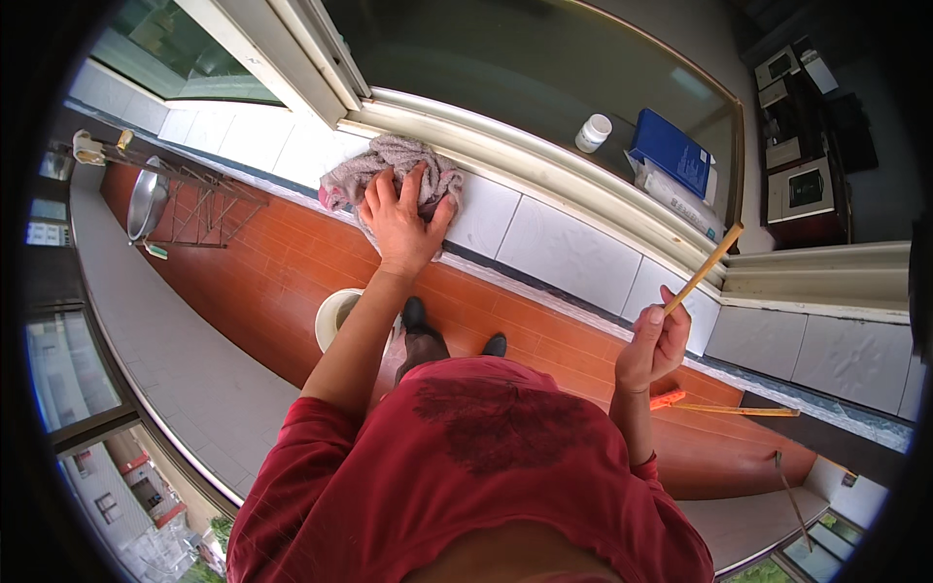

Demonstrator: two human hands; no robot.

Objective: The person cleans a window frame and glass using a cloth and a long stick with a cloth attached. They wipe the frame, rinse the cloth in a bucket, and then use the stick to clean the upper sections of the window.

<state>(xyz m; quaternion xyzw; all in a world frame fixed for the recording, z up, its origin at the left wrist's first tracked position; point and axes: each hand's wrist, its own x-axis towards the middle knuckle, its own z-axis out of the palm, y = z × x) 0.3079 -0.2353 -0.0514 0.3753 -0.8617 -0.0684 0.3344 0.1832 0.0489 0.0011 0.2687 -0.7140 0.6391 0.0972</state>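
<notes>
My left hand presses with spread fingers on a bunched grey-brown cloth, which lies on the white tiled ledge below the window track. Part of the cloth hangs over the ledge's front edge. At the right, my right hand is closed around a thin wooden stick, whose free end points up towards the window frame. Under my left forearm a white bucket stands on the floor, partly hidden by the arm.
Behind the window track are a white bottle and a blue box. A metal rack with a metal basin stands at the left. An orange tool with a yellow handle lies low at the right.
</notes>
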